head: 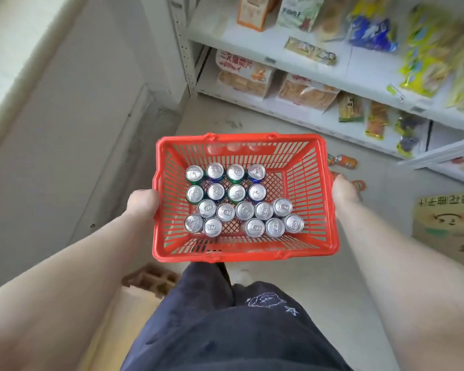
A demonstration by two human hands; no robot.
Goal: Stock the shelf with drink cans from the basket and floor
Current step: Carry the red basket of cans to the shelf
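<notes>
Left hand (pixel 142 203) and right hand (pixel 344 192) grip side rims of red basket (pixel 241 137). Cans (pixel 236 192) upright inside; orange cans (pixel 344 161) on floor beyond basket's right rim. Shelf (pixel 279 108) beyond basket; bags (pixel 243 73) on it, writing blurred, probably Chinese.

- Your view is bright and even; glare washes the far left.
- The shelf (pixel 364 66) at far right is blurred.
- Edges bend outward.

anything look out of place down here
Yes: orange cans lie on their sides on the floor, loose by the bottom shelf instead of stocked. The silver-topped cans in the red basket all stand upright.
</notes>
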